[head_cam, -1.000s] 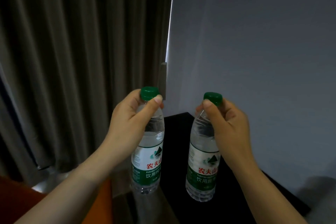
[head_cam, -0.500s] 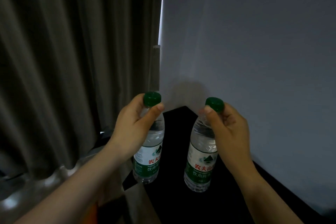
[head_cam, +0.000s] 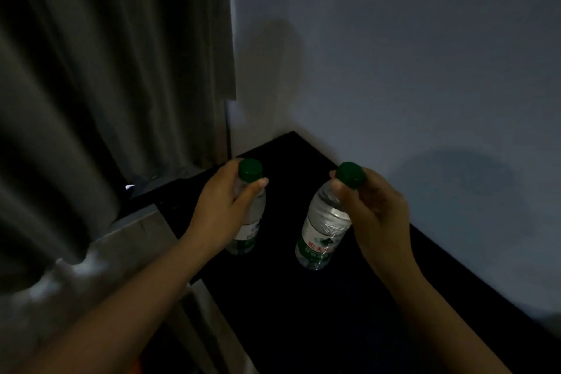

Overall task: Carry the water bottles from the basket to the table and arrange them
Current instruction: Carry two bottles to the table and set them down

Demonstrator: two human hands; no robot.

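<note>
Two clear water bottles with green caps and green-and-white labels are over the black table (head_cam: 349, 313). My left hand (head_cam: 221, 212) grips the neck of the left bottle (head_cam: 249, 231), which looks upright near the table's left edge. My right hand (head_cam: 370, 209) grips the neck of the right bottle (head_cam: 321, 234), tilted with its cap leaning right. I cannot tell whether either base touches the tabletop. The basket is out of view.
A pale wall (head_cam: 409, 55) runs along the table's far right side. Grey curtains (head_cam: 106, 70) hang to the left, with a grey ledge or floor strip (head_cam: 136, 231) below them beside the table's left edge.
Both hands moved forward and down with the bottles, from above the table's near left corner to over its middle. The view tipped downward, showing more tabletop.
</note>
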